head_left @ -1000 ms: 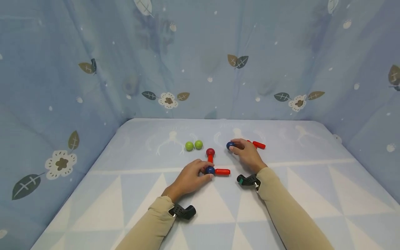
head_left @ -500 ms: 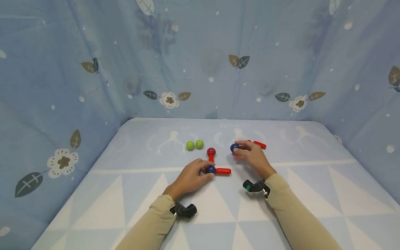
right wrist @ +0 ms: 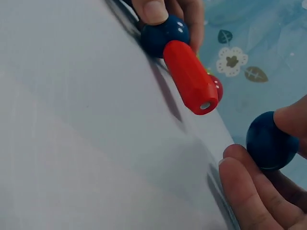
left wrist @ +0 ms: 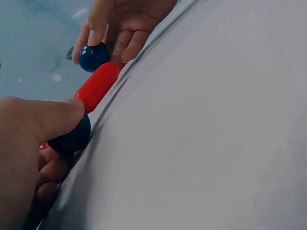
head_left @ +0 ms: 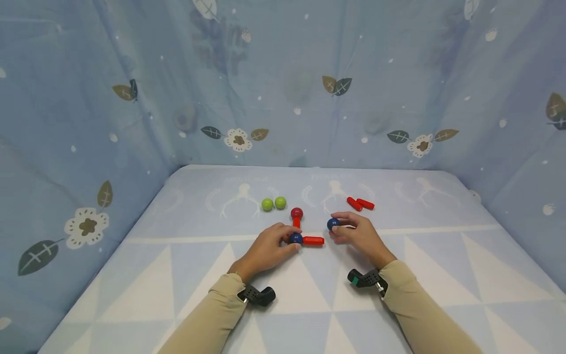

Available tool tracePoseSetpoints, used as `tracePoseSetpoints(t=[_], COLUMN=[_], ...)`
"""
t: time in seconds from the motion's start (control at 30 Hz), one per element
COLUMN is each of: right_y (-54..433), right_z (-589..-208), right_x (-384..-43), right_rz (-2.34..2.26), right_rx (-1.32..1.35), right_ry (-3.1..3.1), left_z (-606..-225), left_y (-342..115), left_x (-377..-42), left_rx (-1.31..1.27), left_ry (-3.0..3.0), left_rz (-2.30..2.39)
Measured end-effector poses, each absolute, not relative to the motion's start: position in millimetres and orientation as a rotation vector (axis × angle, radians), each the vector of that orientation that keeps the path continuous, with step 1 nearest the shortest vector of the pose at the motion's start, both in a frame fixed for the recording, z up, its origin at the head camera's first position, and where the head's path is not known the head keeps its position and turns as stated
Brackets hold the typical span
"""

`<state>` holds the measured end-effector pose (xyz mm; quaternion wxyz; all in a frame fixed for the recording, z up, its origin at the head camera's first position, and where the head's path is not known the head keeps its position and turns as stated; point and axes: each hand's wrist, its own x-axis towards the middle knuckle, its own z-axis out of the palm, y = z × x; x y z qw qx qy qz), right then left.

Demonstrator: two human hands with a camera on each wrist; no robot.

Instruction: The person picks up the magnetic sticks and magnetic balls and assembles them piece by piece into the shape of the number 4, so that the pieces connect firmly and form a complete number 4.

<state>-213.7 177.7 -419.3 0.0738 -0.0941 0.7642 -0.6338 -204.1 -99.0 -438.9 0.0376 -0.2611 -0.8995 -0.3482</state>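
Observation:
Between thumb and fingers my left hand [head_left: 267,248] pinches a glossy blue ball [head_left: 296,238]. From its right side extends a faceted red rod [head_left: 313,241], whose free end shows a small silvery disc [right wrist: 205,106] in the right wrist view. My right hand [head_left: 360,238] pinches a second blue ball [head_left: 333,224] by thumb and fingertips, up and to the right of the rod's free end, with a gap between them. Just beyond my left fingers lies a red ball [head_left: 297,213] joined to another red rod [head_left: 296,223], its near end close to the left blue ball.
Two lime-green balls [head_left: 273,203] sit side by side at the back, left of the red ball. Two loose red rods [head_left: 354,204] lie together at the back right. Patterned blue curtains [head_left: 283,98] enclose the table's [head_left: 199,216] back and sides.
My right hand has drawn back toward me and slightly right with its blue ball, uncovering the two loose rods behind. The left hand stays on its ball.

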Motion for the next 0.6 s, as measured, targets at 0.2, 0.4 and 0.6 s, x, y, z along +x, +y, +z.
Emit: tracePoseSetpoints(t=[0.2,0.4,0.6], right_y=[175.4,178.1,181.1], right_z=[-418.7,-419.0,-421.6], right_x=[-214.4,-215.5,-216.5], right_rz=[-1.904,-1.867,-1.839], right_rx=[-0.237,-0.236,-0.225], right_ry=[2.284,2.286,2.274], left_z=[-438.1,-437.0,-437.9], left_y=[-98.5,-97.6,-98.9], left_x=[-206.2,-206.5,-206.7], left_rx=[-0.794,-0.774,-0.774], left_ry=[-2.75,-2.754,-2.756], left_rz=[-1.05,-1.08,-1.073])
